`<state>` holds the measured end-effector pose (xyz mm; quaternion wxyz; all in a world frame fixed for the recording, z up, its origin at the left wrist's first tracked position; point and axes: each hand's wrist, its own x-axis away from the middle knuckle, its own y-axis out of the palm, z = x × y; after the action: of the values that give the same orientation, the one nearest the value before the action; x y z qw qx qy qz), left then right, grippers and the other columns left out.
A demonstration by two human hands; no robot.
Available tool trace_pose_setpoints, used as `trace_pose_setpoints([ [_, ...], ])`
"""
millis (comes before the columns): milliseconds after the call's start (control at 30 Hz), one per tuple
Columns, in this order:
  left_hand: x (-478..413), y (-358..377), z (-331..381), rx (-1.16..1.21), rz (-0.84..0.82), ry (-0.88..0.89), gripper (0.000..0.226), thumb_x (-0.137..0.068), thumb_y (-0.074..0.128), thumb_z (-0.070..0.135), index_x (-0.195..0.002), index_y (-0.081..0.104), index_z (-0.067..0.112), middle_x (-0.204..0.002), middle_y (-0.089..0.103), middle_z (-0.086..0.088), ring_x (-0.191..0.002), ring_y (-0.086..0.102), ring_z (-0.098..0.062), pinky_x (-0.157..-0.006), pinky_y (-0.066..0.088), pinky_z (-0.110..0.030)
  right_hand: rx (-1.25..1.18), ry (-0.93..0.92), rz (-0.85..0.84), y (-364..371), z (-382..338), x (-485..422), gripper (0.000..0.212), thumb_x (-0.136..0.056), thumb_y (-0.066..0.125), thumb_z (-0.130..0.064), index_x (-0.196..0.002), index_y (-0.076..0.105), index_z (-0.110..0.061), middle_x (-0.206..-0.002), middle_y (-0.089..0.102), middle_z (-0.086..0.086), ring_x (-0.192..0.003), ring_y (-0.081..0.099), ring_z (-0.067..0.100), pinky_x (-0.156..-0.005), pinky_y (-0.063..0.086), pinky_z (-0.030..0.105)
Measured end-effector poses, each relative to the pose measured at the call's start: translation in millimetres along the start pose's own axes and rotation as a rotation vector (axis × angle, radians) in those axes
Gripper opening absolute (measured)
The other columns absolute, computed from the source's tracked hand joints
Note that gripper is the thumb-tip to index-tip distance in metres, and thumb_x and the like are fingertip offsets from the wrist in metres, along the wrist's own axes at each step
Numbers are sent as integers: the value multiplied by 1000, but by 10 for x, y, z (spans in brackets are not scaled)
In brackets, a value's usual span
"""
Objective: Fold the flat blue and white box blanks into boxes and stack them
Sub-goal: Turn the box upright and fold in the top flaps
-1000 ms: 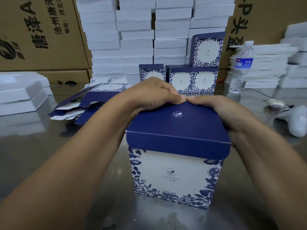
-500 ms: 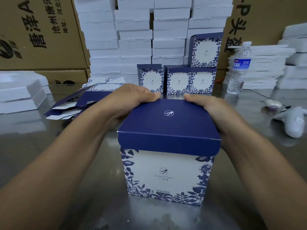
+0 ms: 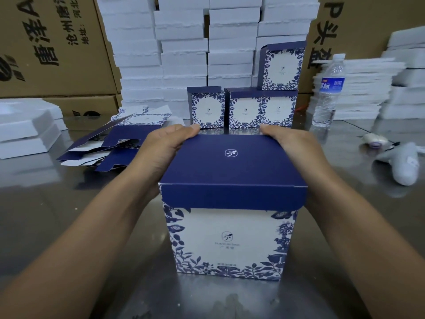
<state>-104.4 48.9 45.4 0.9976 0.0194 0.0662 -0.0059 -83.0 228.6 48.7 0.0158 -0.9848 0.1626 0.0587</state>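
Note:
A folded blue and white box stands upright on the steel table just in front of me, its dark blue lid down with the front flap hanging over the white face. My left hand grips the box's upper left side, thumb over the lid's far left corner. My right hand grips the upper right side, thumb at the far right corner. Behind stand three finished boxes in a row, with a fourth finished box stacked on the right one. Flat blanks lie in a loose pile at the left.
White foam trays are stacked high at the back, with more white foam trays at the left and right. A water bottle stands at the right. A white tool and a small roller lie right of the box. Cardboard cartons line the wall.
Both hands have slid apart from the middle of the lid's far edge to its two far corners and sides. The box has come a little closer to me.

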Motion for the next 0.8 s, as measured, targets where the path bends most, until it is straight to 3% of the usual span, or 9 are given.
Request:
trace_pose_setpoints([
  [100,15,-6,-59,1,56,42,23,-87,63,28,-69,53,17,-52,55,8,-40,51,-2,-44,40,-7,56,19,40,17,-3,3,39,-89,59,-22,-78,48,14,-71,35,28,-43,36,9,-34,22,14],
  [233,72,0,-100,1,155,167,25,-84,67,29,-69,54,14,-50,54,10,-41,50,0,-44,41,-7,82,-10,38,32,-29,26,43,-91,55,-20,-102,50,22,-65,32,31,-27,28,4,-30,19,12],
  [300,98,2,-74,-5,134,210,18,-86,66,23,-75,55,13,-51,59,13,-45,54,5,-46,42,-5,94,-29,46,41,-53,54,43,-92,55,-17,-107,49,22,-77,37,37,-24,28,3,-29,19,11],
  [367,117,8,-48,-1,66,189,14,-89,62,19,-77,55,15,-51,61,16,-45,56,7,-44,41,-5,82,-31,65,34,-49,54,42,-92,56,-17,-107,49,22,-64,35,35,-23,29,3,-29,20,11],
  [533,164,-32,-68,151,-115,92,4,-80,62,22,-78,61,19,-67,62,9,-58,58,-3,-53,44,-9,-6,-33,83,34,44,-13,45,-91,58,-22,-104,51,20,-61,39,9,-44,37,7,-34,24,12],
  [600,170,-47,-81,188,-161,85,19,-68,62,31,-82,63,19,-78,64,8,-71,60,-7,-67,46,-16,-41,-17,76,36,70,-33,42,-90,58,-24,-94,54,18,-61,43,7,-47,42,9,-39,30,14],
  [700,160,-79,-127,241,-212,18,26,-71,61,43,-85,70,23,-97,69,-3,-88,61,-24,-92,45,-39,-96,-13,75,40,99,-53,30,-89,59,-26,-64,50,-11,-71,46,7,-69,43,18,-61,32,27],
  [800,171,-59,-177,242,-273,35,35,-77,60,56,-92,73,26,-104,72,-4,-95,66,-25,-97,47,-44,-143,-55,142,28,122,-82,30,-89,57,-21,-62,45,-22,-72,44,5,-74,40,18,-65,27,32],
])
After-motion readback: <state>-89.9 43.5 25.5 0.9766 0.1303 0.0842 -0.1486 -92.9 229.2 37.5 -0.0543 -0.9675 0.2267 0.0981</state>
